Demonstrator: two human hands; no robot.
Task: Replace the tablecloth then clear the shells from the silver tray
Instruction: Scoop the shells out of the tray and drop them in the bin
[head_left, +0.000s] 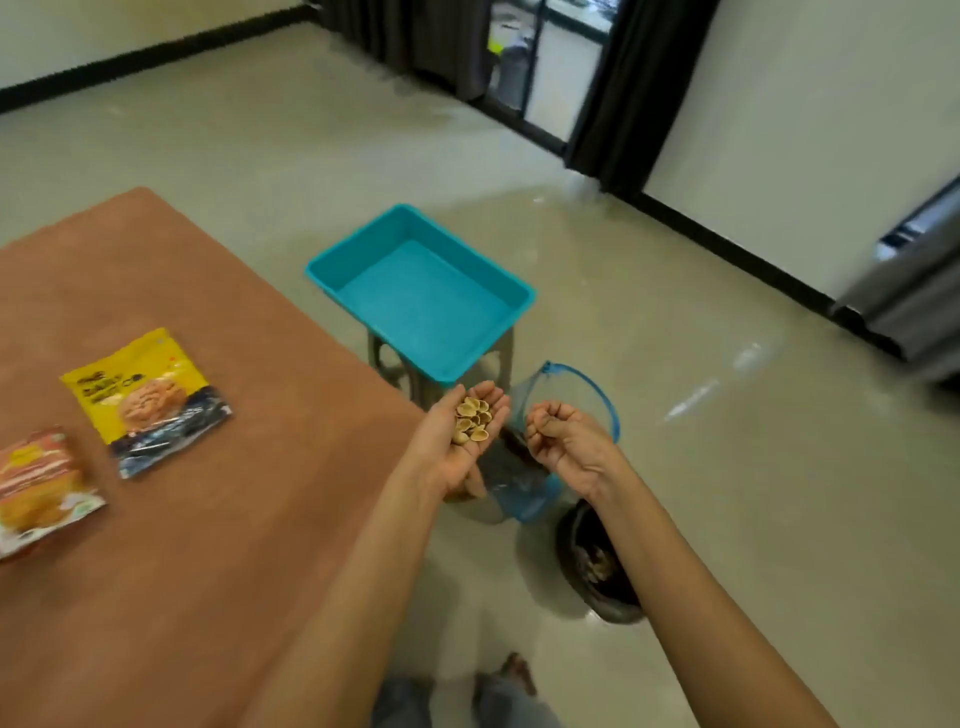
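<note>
My left hand (462, 441) is held palm up beside the table's right edge, its cupped palm carrying a small heap of pale nut shells (474, 419). Just right of it, my right hand (563, 441) has its fingers curled at the near rim of a clear plastic bag (571, 400) with a blue zip edge, which hangs open between the hands. A reddish-brown tablecloth (182, 545) covers the table on the left. The silver tray is not clearly visible; something grey shows under the bag.
Two snack packets lie on the cloth, a yellow one (148, 400) and an orange one (41, 488). A teal plastic tub (498, 283) sits on a stool past the table corner. A dark bin (597, 566) holding shells stands on the floor by my feet.
</note>
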